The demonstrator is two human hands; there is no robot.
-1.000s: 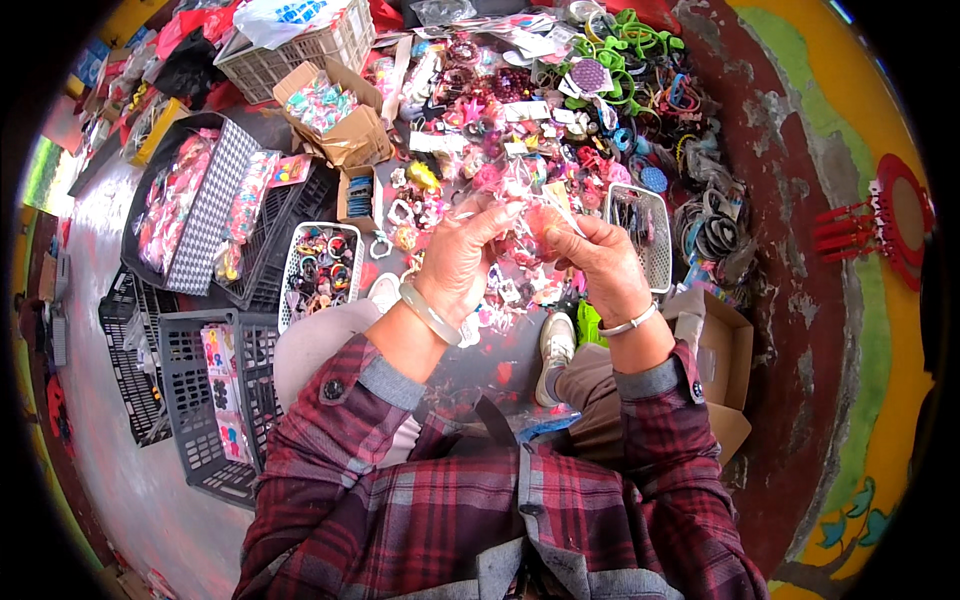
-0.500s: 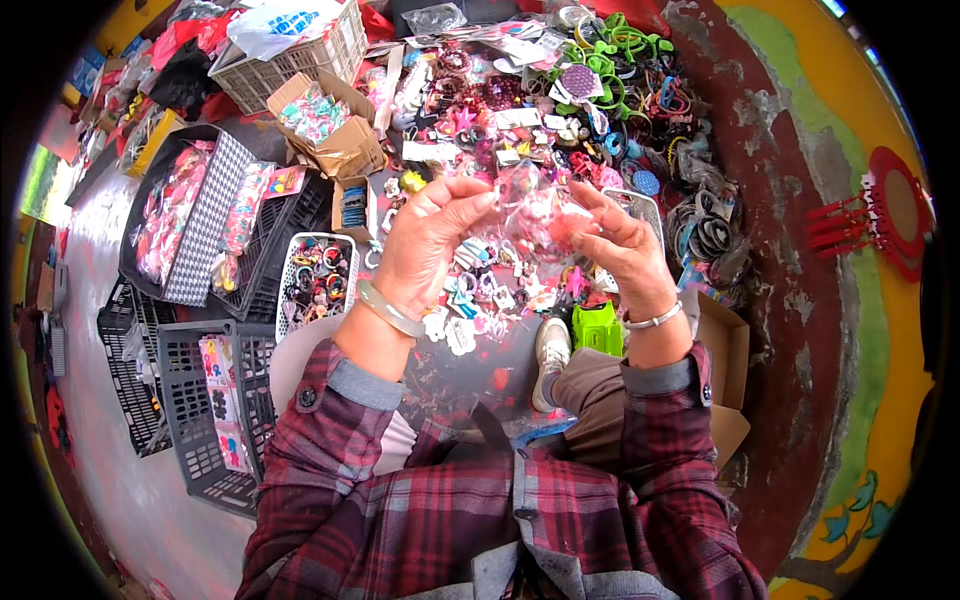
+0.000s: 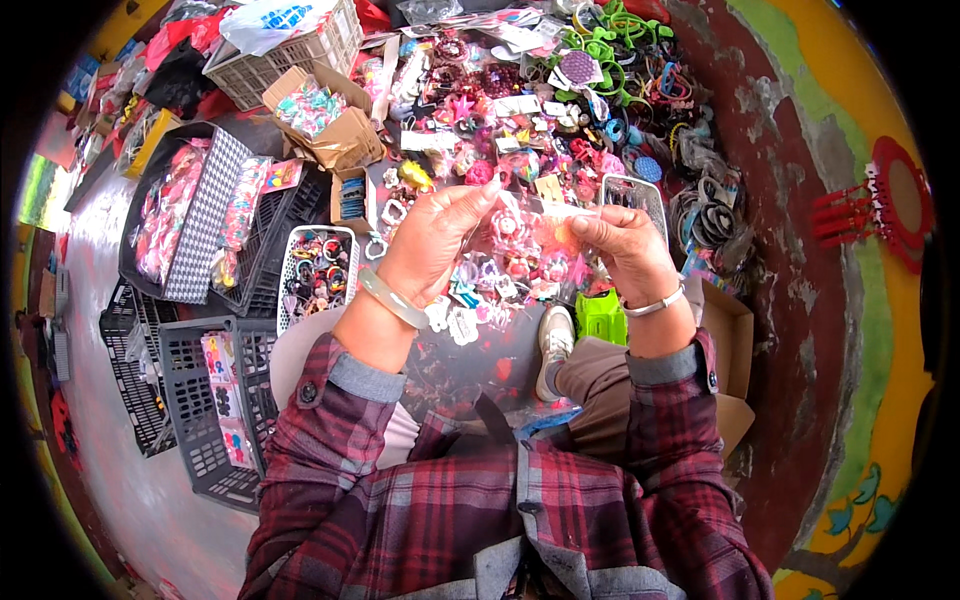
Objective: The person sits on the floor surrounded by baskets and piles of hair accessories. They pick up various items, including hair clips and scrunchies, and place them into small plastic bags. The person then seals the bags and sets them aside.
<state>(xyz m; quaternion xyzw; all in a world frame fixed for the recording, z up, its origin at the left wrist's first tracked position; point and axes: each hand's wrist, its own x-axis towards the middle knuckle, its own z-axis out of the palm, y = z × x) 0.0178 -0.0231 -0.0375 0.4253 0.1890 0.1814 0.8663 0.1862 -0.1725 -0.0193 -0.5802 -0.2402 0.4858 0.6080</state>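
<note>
A small clear plastic bag (image 3: pixel 512 228) with pink and red pieces inside hangs between my two hands over the pile. My left hand (image 3: pixel 432 238) pinches its left upper corner between thumb and forefinger. At the opposite upper corner, my right hand (image 3: pixel 632 252) is closed on the bag with thumb and fingers. The pieces look like hair ornaments, one of them a pale pink flower shape, but glare and the busy background blur the rest. Below the bag lies a heap of hair accessories (image 3: pixel 490 290).
Green headbands (image 3: pixel 625 45) lie at the far right of the heap. A white basket of hair ties (image 3: pixel 318 272), a cardboard box of wrapped pieces (image 3: pixel 312 108) and a grey crate (image 3: pixel 200 400) stand to the left. Near my right knee is a bright green object (image 3: pixel 602 318).
The bag, bunched up between my fingers before, now hangs stretched by its upper edge with its contents lower. My right hand has shifted slightly and its fingers are more folded.
</note>
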